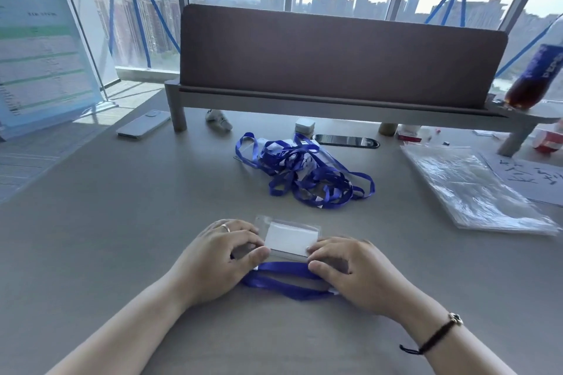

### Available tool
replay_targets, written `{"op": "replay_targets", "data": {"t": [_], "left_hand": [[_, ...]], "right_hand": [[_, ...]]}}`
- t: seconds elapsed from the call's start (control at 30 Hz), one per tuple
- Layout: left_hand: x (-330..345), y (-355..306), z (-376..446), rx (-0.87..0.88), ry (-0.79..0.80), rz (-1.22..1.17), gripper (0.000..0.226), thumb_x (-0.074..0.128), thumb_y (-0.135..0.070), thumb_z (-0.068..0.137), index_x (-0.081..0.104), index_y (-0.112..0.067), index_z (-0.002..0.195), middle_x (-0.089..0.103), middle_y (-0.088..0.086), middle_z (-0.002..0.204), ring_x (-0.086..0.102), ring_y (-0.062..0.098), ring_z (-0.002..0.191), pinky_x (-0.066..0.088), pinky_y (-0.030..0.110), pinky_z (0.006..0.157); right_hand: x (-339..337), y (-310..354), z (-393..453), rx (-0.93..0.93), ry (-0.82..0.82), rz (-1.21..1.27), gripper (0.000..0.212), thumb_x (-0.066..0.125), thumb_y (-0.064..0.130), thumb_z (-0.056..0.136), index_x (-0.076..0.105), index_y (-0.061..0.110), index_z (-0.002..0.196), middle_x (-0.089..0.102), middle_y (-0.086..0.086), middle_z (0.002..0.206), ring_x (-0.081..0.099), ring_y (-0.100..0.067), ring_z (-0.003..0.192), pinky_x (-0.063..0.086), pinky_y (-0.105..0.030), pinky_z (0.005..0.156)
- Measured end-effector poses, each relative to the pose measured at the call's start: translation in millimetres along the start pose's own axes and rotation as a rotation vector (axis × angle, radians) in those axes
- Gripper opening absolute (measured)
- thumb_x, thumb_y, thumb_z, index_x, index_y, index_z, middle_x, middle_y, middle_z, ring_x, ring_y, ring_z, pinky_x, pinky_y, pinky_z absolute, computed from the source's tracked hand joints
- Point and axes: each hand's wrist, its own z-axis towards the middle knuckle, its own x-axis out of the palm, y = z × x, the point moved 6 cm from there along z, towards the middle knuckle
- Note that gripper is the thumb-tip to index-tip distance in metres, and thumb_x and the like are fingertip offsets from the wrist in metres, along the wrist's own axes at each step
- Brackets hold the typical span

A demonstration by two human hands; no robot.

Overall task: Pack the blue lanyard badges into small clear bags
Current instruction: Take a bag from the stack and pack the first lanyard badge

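A clear badge holder with a white card [288,237] lies flat on the grey table in front of me. Its blue lanyard [283,278] is folded into loops just below it. My left hand [222,256] grips the badge's left end with curled fingers and thumb. My right hand [347,268] grips the right end, thumb on the folded strap. A tangled pile of blue lanyard badges [301,170] sits farther back at the centre. A stack of clear bags [469,186] lies at the right.
A raised shelf with a brown panel [335,55] crosses the back of the table. A white phone [143,124] lies at the back left, a black phone [347,141] under the shelf, a cola bottle [536,79] at the right, and handwritten paper [530,176] beside the bags.
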Motion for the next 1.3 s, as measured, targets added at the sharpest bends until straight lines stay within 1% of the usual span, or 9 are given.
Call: {"op": "replay_targets", "data": {"t": [0.17, 0.47, 0.6, 0.77, 0.87, 1.0, 1.1, 1.2, 1.3], "left_hand": [[-1, -26, 3, 0.046, -0.076, 0.14, 0.058, 0.028, -0.077, 0.092, 0.069, -0.036, 0.092, 0.063, -0.021, 0.092, 0.055, 0.002, 0.097, 0.041, 0.024, 0.093], [43, -133, 66, 0.196, -0.007, 0.077, 0.024, 0.053, -0.043, 0.094, 0.07, -0.031, 0.105, 0.067, -0.013, 0.109, 0.06, 0.011, 0.106, 0.047, 0.03, 0.092], [87, -170, 97, 0.194, 0.09, 0.02, 0.029, 0.056, -0.045, 0.093, 0.067, -0.03, 0.116, 0.063, -0.008, 0.123, 0.054, 0.012, 0.119, 0.046, 0.034, 0.099], [145, -199, 131, 0.17, 0.203, -0.048, 0.037, 0.061, -0.043, 0.092, 0.064, -0.025, 0.124, 0.059, -0.006, 0.134, 0.046, 0.012, 0.131, 0.036, 0.024, 0.107], [167, -205, 151, 0.088, 0.196, -0.132, 0.037, 0.064, -0.041, 0.091, 0.065, -0.025, 0.124, 0.057, -0.008, 0.138, 0.04, 0.01, 0.136, 0.028, 0.018, 0.108], [180, -211, 180, 0.009, 0.162, -0.148, 0.036, 0.057, -0.043, 0.094, 0.061, -0.032, 0.128, 0.057, -0.012, 0.138, 0.038, 0.009, 0.138, 0.03, 0.025, 0.111], [191, -221, 194, 0.029, 0.221, -0.068, 0.049, 0.048, -0.047, 0.097, 0.041, -0.039, 0.145, 0.045, -0.008, 0.152, 0.027, 0.014, 0.147, 0.02, 0.033, 0.121], [209, -234, 205, 0.128, 0.304, 0.117, 0.054, 0.035, -0.054, 0.1, 0.022, -0.046, 0.152, 0.028, -0.003, 0.162, 0.015, 0.02, 0.152, 0.007, 0.04, 0.125], [221, -242, 215, 0.17, 0.321, 0.168, 0.052, 0.028, -0.059, 0.1, 0.028, -0.045, 0.151, 0.025, -0.003, 0.163, 0.011, 0.02, 0.152, 0.003, 0.044, 0.125]], "right_hand": [[-2, -1, -15, 0.017, -0.053, 0.069, 0.027, 0.062, 0.048, 0.092, 0.07, 0.036, 0.115, 0.064, 0.028, 0.12, 0.052, 0.009, 0.116, 0.038, -0.013, 0.101], [-56, -48, -47, 0.229, -0.329, 0.207, 0.013, 0.07, 0.037, 0.089, 0.071, 0.042, 0.101, 0.069, 0.027, 0.106, 0.064, 0.0, 0.1, 0.048, -0.021, 0.092], [-89, -89, -68, 0.354, -0.482, 0.14, 0.014, 0.071, 0.037, 0.088, 0.072, 0.037, 0.101, 0.069, 0.023, 0.102, 0.062, -0.004, 0.092, 0.04, -0.006, 0.075], [-123, -172, -92, 0.61, -0.62, -0.067, 0.02, 0.068, 0.036, 0.089, 0.071, 0.028, 0.107, 0.07, 0.002, 0.114, 0.059, -0.021, 0.114, 0.043, -0.033, 0.096], [-133, -207, -96, 0.696, -0.672, -0.145, 0.016, 0.067, 0.034, 0.088, 0.073, 0.027, 0.101, 0.071, -0.003, 0.107, 0.059, -0.03, 0.111, 0.041, -0.038, 0.098], [-145, -222, -82, 0.706, -0.7, -0.225, 0.025, 0.066, 0.039, 0.089, 0.072, 0.027, 0.111, 0.065, -0.003, 0.113, 0.052, -0.03, 0.116, 0.037, -0.042, 0.104], [-151, -230, -72, 0.747, -0.649, -0.239, 0.035, 0.058, 0.048, 0.092, 0.069, 0.027, 0.118, 0.062, -0.003, 0.124, 0.046, -0.028, 0.124, 0.033, -0.041, 0.106], [-152, -233, -67, 0.756, -0.605, -0.289, 0.032, 0.054, 0.047, 0.092, 0.072, 0.027, 0.108, 0.061, -0.005, 0.121, 0.048, -0.029, 0.12, 0.034, -0.041, 0.103], [-152, -234, -66, 0.75, -0.584, -0.346, 0.029, 0.052, 0.045, 0.092, 0.072, 0.028, 0.103, 0.062, -0.003, 0.116, 0.052, -0.028, 0.116, 0.036, -0.04, 0.1]]}}
